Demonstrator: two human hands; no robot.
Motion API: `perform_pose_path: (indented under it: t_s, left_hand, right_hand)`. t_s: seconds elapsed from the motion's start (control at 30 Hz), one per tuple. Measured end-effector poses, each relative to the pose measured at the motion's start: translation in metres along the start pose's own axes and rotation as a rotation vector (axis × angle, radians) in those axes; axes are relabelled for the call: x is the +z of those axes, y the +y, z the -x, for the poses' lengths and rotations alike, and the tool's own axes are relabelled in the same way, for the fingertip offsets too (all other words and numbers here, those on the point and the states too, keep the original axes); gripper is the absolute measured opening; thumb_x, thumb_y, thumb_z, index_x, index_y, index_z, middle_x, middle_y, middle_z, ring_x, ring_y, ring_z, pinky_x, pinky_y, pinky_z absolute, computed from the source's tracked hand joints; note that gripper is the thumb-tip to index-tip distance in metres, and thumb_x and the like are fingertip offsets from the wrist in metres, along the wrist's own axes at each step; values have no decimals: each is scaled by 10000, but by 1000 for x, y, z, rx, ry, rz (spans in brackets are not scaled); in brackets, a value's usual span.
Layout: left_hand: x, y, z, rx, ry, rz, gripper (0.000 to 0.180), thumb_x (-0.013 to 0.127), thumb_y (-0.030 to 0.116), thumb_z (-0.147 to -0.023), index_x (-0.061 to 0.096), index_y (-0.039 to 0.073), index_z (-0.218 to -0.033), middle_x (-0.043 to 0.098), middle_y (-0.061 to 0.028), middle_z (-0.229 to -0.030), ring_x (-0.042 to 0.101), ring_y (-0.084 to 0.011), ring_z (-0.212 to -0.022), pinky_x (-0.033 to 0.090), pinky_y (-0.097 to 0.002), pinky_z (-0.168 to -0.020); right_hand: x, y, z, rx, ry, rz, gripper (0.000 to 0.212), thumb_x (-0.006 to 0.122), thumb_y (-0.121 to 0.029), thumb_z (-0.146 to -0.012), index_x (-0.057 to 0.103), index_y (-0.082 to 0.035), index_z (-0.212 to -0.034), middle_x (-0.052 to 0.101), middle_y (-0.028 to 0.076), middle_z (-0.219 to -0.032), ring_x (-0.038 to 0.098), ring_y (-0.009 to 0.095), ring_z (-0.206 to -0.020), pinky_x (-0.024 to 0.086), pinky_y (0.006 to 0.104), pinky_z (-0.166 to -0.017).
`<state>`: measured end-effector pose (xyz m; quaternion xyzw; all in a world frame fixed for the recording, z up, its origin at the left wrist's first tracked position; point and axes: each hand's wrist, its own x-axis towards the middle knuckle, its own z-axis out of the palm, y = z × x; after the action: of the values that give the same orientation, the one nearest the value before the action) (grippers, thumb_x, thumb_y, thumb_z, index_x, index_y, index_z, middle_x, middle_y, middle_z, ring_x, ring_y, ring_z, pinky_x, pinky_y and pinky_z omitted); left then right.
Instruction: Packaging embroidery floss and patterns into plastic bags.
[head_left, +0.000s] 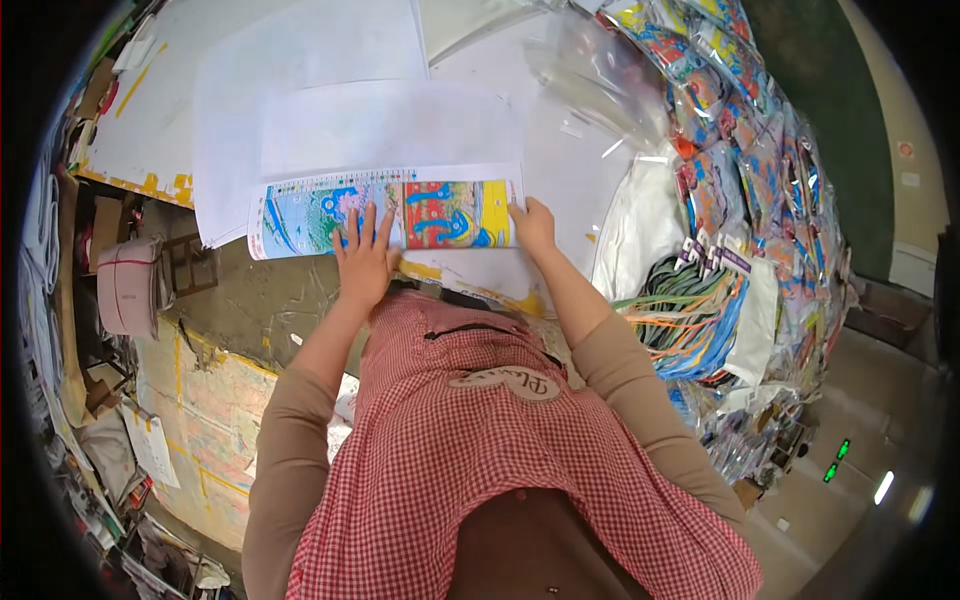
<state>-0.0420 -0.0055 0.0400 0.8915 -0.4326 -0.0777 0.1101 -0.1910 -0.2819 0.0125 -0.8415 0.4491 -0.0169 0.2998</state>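
A folded white sheet with a colourful printed picture [430, 213] lies along the near edge of the white table, with a row of small coloured squares along its upper border. My left hand [367, 255] rests flat on the lower middle of the print, its fingers spread. At the sheet's right edge, my right hand [535, 226] has its thumb and fingers closed on the border. Blank white paper [390, 125] spreads out beneath and beyond the print.
Right of the sheet lie a bundle of coloured threads [690, 305] and white cloth [637, 215]. Clear bags with bright printed contents [715, 150] heap up behind them. To the left, a pinkish folded bundle [128, 287] is tied with a band. Yellow tape [135, 182] marks the table's edge.
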Motion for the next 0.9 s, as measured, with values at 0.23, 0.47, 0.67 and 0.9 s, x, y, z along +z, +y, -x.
perform_pose_path:
  t_s: [0.23, 0.47, 0.67, 0.9]
  left_hand:
    - [56, -10, -23, -69, 76, -116, 555, 462, 377, -916, 310, 279, -1441, 218, -64, -1525, 151, -310, -1411, 100, -595, -1082]
    - [67, -32, -25, -151, 4, -181, 601, 444, 424, -911, 273, 245, -1459, 200, -143, -1520, 171, -302, -1408, 178, -558, -1082]
    - [53, -64, -17, -258, -36, -381, 663, 488, 483, -896, 299, 170, -1449, 199, -187, -1511, 214, -339, -1387, 196, -548, -1070]
    - [31, 39, -28, 225, 10, -52, 791, 666, 289, -775, 282, 128, -1447, 222, -129, -1514, 191, -317, -1399, 177, -513, -1098]
  right_hand:
    - [-13, -39, 31, -201, 152, 126, 518, 664, -171, -762, 478, -18, -1221, 486, 223, -1262, 477, 398, -1132, 396, 436, -918]
    - [-10, 26, 89, -573, -200, 381, 662, 688, -251, -739, 437, -22, -1308, 388, 190, -1404, 370, 365, -1287, 332, 455, -1029]
    - [-123, 161, 55, -92, 292, 227, 384, 655, -251, -785, 615, -62, -1116, 616, 163, -1072, 548, 335, -1052, 418, 443, -906]
    - [-292, 275, 12, 313, 1163, 412, 334, 649, -146, -755, 585, 81, -992, 577, 245, -972, 534, 385, -985, 399, 461, -909]
